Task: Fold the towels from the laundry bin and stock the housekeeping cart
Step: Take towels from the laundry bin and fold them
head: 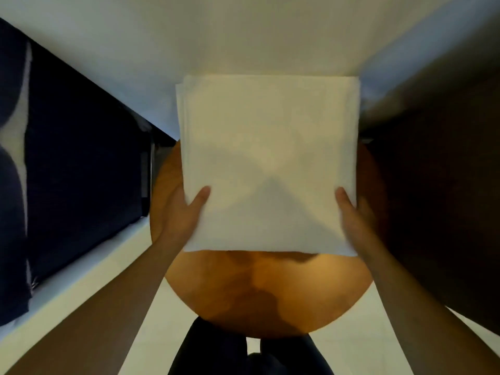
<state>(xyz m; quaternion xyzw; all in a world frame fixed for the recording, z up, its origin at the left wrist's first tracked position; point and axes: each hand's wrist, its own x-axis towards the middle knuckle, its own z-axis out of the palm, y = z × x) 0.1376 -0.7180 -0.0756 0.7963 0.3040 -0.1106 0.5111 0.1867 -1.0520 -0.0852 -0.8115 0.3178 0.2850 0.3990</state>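
Towel [267, 147] looks soft and floppy, so support underneath helps. Left hand [181, 212] and right hand [354, 215] pinch its near corners, thumbs on top.

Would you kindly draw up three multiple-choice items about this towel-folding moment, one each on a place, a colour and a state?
1. Where is the folded white towel?
A. Above the round wooden table, held at both sides
B. Draped over the dark blue fabric at the left
C. On the floor

2. What colour is the table top?
A. Grey
B. Orange-brown
C. Green

3. How does the left hand hold the towel?
A. It hangs away from the towel
B. It presses down with a flat palm
C. Thumb on top, fingers out of sight beneath the edge

Answers:
1 A, since the towel covers the table's far part with the left hand and the right hand at its near corners.
2 B, as the bare near part of the top shows.
3 C, since only the thumb lies on the cloth.
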